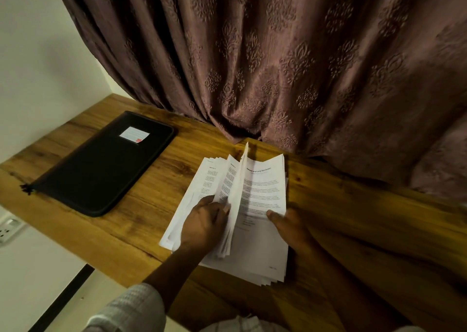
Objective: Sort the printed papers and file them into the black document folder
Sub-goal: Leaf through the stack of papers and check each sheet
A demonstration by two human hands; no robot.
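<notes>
Left grip [204,221] pinches lifted sheets of the papers [262,192] mid table [141,205]; right grip [288,227] thumb-clamps their right side; black folder [101,165] lies closed toward left edge.

Head camera (wide-angle) looks down from close above the papers [262,192].

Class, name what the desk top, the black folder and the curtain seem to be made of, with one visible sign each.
Desk top: wood or wood-look laminate, satin; grain and knots show.
Black folder: probably faux leather or synthetic fabric, matte; raised rim, no glare.
Curtain: woven cloth, slight sheen; embossed motifs, soft folds.
</notes>
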